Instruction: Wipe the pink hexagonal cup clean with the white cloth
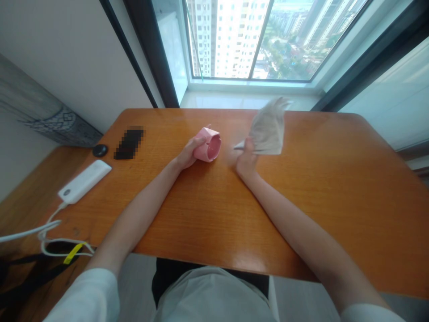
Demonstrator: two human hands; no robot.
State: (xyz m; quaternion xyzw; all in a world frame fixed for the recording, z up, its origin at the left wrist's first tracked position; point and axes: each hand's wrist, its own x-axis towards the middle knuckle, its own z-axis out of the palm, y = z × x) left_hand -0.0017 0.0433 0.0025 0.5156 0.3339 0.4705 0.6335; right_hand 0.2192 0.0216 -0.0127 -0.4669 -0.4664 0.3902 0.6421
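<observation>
My left hand (191,152) is wrapped round a pink hollow holder (208,145), tilted so its wide opening faces right and toward me. The inside of the holder looks bare as far as I can see. A light grey cloth (268,127) is pinched in my right hand (246,158), its loose part fanning up and to the right. Motion blurs the right fingers and the cloth's upper edge. Both hands are above the far middle of the wooden table (208,210), a short gap apart.
On the table's left side lie a white power bank (85,181) with a white cable (50,228), a round black object (99,150) and a pixelated dark item (129,143). A yellow tag (74,253) shows near the left edge. Behind the table is a window (251,40).
</observation>
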